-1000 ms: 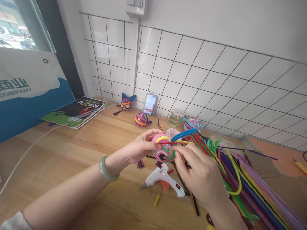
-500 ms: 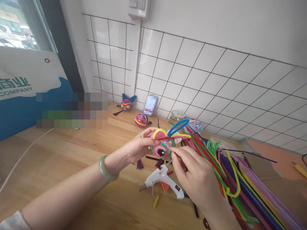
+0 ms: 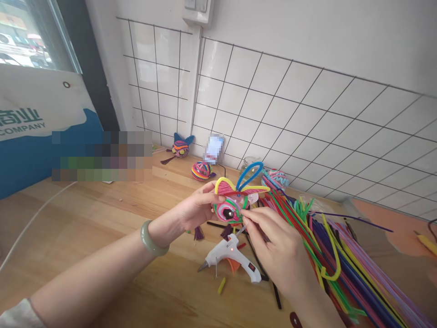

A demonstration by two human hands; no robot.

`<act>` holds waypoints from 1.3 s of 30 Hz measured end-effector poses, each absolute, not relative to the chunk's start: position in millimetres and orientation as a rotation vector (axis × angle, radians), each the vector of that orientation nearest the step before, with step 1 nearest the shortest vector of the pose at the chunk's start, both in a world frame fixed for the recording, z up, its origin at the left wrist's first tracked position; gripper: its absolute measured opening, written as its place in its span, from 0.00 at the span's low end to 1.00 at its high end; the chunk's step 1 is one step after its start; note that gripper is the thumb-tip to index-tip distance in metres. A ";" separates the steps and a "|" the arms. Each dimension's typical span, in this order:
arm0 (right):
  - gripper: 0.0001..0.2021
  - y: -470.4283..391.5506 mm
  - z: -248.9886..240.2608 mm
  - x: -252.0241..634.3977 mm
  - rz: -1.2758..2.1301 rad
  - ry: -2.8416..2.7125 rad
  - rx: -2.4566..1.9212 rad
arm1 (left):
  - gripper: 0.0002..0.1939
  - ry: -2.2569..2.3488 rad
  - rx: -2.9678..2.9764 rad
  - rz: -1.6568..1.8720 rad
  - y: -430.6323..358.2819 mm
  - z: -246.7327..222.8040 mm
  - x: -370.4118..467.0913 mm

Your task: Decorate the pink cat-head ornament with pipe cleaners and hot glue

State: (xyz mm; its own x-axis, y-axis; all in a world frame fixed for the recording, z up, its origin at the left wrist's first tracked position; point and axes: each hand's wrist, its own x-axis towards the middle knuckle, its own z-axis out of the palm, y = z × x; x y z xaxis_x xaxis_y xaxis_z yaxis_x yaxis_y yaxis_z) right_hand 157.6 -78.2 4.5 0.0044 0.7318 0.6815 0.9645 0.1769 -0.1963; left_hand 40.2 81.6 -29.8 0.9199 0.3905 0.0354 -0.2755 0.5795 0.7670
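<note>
My left hand (image 3: pixel 200 205) is closed around the left side of a colourful pipe-cleaner figure (image 3: pixel 228 210). The figure has a dark shiny eye in pink and green rings, yellow-edged pink ears and a blue loop (image 3: pixel 251 175) standing up on top. At its lower right, the thumb and forefinger of my right hand (image 3: pixel 269 232) are pinched together against it; what lies between the fingertips is too small to make out. Under the figure a white glue gun (image 3: pixel 235 257) rests on the table, its small light lit.
Bundled pipe cleaners (image 3: pixel 355 259) spread over the right side of the wooden table (image 3: pixel 164 291). Along the wall stand a blue-eared figure (image 3: pixel 180 146), a striped ball (image 3: pixel 201 171), a blurred phone (image 3: pixel 214 149) and a glass jar (image 3: pixel 251 166). A yellow piece (image 3: pixel 221 285) lies near the glue gun.
The figure has turned and tilted a little in my hands, so its eye faces more toward me and the blue loop stands more upright. Both hands keep their hold.
</note>
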 end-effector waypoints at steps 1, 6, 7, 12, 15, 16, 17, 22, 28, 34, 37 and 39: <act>0.07 -78.2 4.8 157.3 -0.433 -1.766 -1.605 | 0.16 0.143 0.870 0.389 81.6 -30.1 40.3; 0.06 -80.0 6.4 157.4 -0.458 -1.804 -1.605 | 0.17 0.131 0.868 0.373 82.9 -31.8 40.7; 0.07 -81.0 7.0 158.0 -0.464 -1.826 -1.612 | 0.17 0.130 0.863 0.368 83.4 -32.0 40.5; 0.15 -87.5 10.7 162.7 -0.393 -1.941 -1.643 | 0.17 0.145 0.826 0.324 86.4 -32.3 39.3; 0.13 -90.1 12.4 164.2 -0.346 -1.945 -1.645 | 0.16 0.142 0.829 0.310 88.0 -32.9 39.8; 0.12 -90.4 12.7 164.1 -0.342 -1.942 -1.644 | 0.16 0.141 0.829 0.310 88.3 -33.2 40.1; 0.12 -90.5 12.9 163.7 -0.344 -1.941 -1.641 | 0.16 0.141 0.826 0.311 88.4 -33.4 40.4; 0.13 -90.2 13.2 161.8 -0.377 -1.971 -1.632 | 0.15 0.113 0.817 0.288 88.5 -34.8 40.7; 0.14 -91.2 15.9 162.8 -0.350 -2.007 -1.689 | 0.14 0.113 0.820 0.235 88.3 -34.8 40.3; 0.13 -93.6 20.3 160.5 -0.286 -2.031 -1.744 | 0.13 0.168 0.849 0.198 87.3 -34.2 40.7; 0.14 -96.9 24.0 157.1 -0.273 -2.034 -1.749 | 0.14 0.148 0.859 0.149 86.4 -33.0 39.6; 0.14 -99.1 26.9 155.3 -0.274 -2.041 -1.760 | 0.14 0.140 0.860 0.119 85.6 -31.1 38.8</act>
